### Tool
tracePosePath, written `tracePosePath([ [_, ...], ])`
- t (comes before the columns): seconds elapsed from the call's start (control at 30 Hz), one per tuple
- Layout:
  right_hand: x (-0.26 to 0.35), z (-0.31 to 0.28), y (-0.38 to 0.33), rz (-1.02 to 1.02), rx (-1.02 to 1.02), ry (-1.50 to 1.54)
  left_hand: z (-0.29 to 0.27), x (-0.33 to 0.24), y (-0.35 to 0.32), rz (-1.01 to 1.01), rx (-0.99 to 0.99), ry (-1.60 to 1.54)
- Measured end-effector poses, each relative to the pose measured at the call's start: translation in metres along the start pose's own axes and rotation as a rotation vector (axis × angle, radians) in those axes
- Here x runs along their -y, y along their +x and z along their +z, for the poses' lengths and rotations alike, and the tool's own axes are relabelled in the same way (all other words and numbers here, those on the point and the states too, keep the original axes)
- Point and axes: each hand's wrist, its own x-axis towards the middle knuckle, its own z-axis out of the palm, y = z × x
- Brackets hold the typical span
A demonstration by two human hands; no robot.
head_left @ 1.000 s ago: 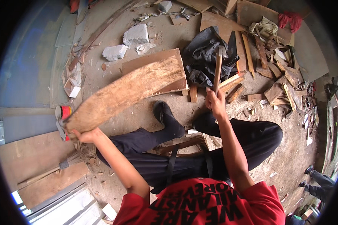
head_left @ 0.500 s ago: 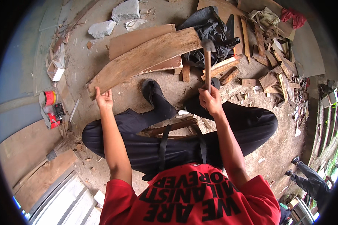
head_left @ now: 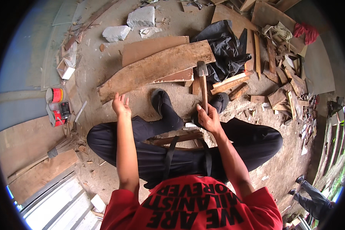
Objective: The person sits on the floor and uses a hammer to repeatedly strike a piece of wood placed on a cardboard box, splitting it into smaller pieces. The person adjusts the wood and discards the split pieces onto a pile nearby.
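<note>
A long weathered wooden plank (head_left: 153, 69) lies slanted in front of my feet, over a brown board (head_left: 149, 50). Beneath its lower left edge is my left hand (head_left: 121, 105), palm up with fingers stretched out; whether the fingertips touch the wood I cannot tell. My right hand (head_left: 209, 119) grips the wooden handle of a hatchet (head_left: 203, 84), holding it upright near my right shoe. The grey metal head sits just below the plank's right end, apart from my fingers.
Black plastic sheeting (head_left: 222, 50) is bunched beyond the plank. Scrap wood (head_left: 281, 94) is heaped at right. Two white blocks (head_left: 117, 33) lie far left, and red cans (head_left: 57, 95) stand at the left wall. Another person's legs (head_left: 310, 195) show at lower right.
My left hand has drawn back a little from the plank's end, its fingers more spread. The hatchet in my right hand has come lower and to the left. The view has shifted slightly.
</note>
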Motion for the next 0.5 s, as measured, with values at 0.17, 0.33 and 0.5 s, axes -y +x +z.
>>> tracePosePath([
  [0.17,0.005,-0.010,0.000,0.012,-0.040,0.119,0.053,0.017,-0.055,1.050,-0.118,0.686],
  [0.33,-0.001,-0.026,0.006,0.022,-0.161,0.175,0.137,0.031,-0.089,1.256,0.630,1.294],
  [0.5,-0.003,-0.038,0.002,-0.014,-0.246,0.187,0.182,0.046,-0.063,1.159,0.608,1.600],
])
